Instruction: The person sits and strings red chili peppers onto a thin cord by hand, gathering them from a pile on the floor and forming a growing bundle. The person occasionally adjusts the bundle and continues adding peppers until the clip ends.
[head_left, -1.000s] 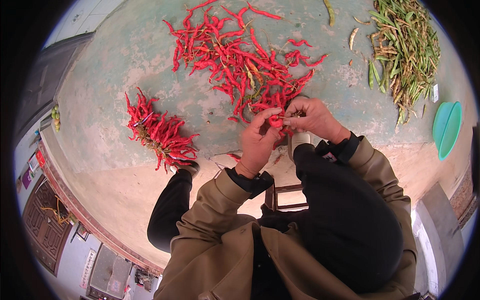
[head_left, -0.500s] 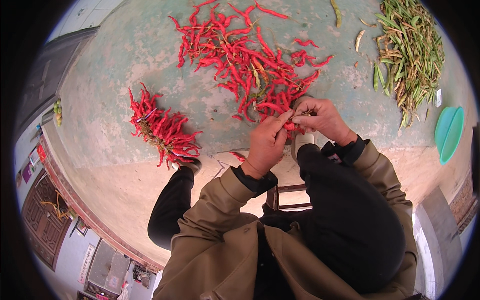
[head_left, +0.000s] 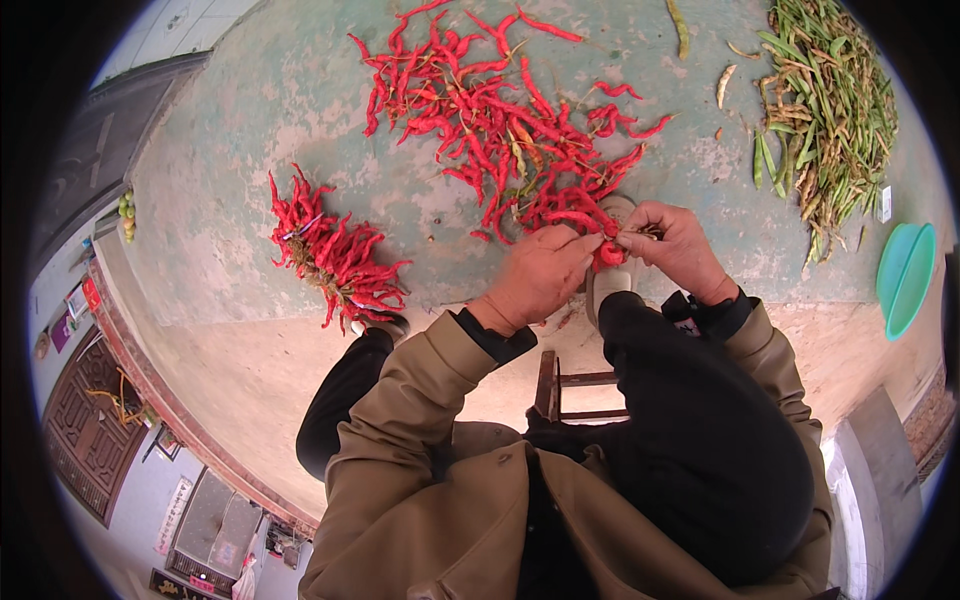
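Pinching one red chili (head_left: 608, 254) between left hand (head_left: 540, 277) and right hand (head_left: 678, 245), centre frame, below loose chili pile (head_left: 500, 120), bundled chilies (head_left: 335, 255) at left.

At frame centre the left hand (head_left: 540, 275) and right hand (head_left: 672, 245) met, fingers pinched on a red chili (head_left: 607, 254). Above them spread a loose pile of red chilies (head_left: 500, 120) on the green floor (head_left: 250, 130). A tied chili bundle (head_left: 335, 255) lay centre left, green pods (head_left: 825, 110) upper right.
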